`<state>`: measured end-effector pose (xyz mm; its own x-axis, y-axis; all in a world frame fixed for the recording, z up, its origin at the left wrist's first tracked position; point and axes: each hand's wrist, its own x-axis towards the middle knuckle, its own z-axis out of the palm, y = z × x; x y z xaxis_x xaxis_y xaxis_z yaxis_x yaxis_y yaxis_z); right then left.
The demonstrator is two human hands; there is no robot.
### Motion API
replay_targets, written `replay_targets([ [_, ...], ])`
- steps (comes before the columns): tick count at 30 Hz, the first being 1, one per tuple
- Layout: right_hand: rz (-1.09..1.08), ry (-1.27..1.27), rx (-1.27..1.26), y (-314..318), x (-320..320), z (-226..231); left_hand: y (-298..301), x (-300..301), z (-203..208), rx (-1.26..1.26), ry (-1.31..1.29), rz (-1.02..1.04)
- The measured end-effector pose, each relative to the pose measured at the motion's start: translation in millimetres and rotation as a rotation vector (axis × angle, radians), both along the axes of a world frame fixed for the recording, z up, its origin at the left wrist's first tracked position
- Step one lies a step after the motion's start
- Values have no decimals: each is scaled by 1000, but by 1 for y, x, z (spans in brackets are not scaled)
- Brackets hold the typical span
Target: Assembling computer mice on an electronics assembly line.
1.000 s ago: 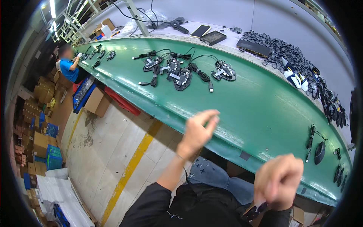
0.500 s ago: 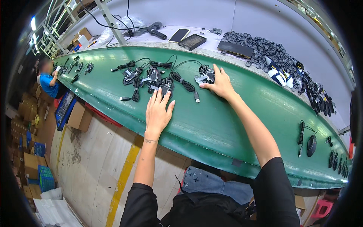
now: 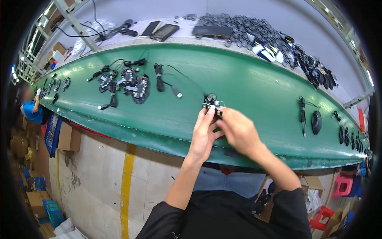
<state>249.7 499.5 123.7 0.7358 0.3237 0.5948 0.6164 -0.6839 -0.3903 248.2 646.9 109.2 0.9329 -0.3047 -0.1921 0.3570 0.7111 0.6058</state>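
My left hand (image 3: pixel 201 140) is closed around the near side of an opened computer mouse (image 3: pixel 211 99), with its circuit parts showing. Pressed in from the other side, my right hand (image 3: pixel 242 133) has its fingers bent at the mouse's right edge; they are partly blurred. A thin cable runs from the mouse back to a tied black cable bundle (image 3: pixel 159 77), whose USB plug (image 3: pixel 177 94) lies on the green belt (image 3: pixel 254 85). Left of that bundle rest more opened mice (image 3: pixel 140 89) with bare boards and coiled cables.
A shelf behind the belt carries a pile of black rings (image 3: pixel 242 30), a dark flat box (image 3: pixel 213 32), a dark tray (image 3: pixel 164 32) and white-and-dark gloves (image 3: pixel 267 51). Closed mice (image 3: pixel 316 122) sit at the right. A co-worker in blue (image 3: pixel 34 111) is at the far left.
Both hands came together nearer to me, bringing one opened mouse off the belt. My left hand left the group of opened mice. The view has swung to the right.
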Motion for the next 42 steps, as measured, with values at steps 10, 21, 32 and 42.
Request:
replay_targets([
  [10,-213,386,694,-31,-52,17,-51,-23,-2,167,-108,110],
  [21,-184,180,619,-39,-43,18,-32,-21,0,35,-157,-112],
  [32,-336,630,807,-31,-51,21,-30,-16,-14,181,-241,6],
  [42,-322,477,756,-3,-59,8,-27,-17,-17,225,-173,4],
])
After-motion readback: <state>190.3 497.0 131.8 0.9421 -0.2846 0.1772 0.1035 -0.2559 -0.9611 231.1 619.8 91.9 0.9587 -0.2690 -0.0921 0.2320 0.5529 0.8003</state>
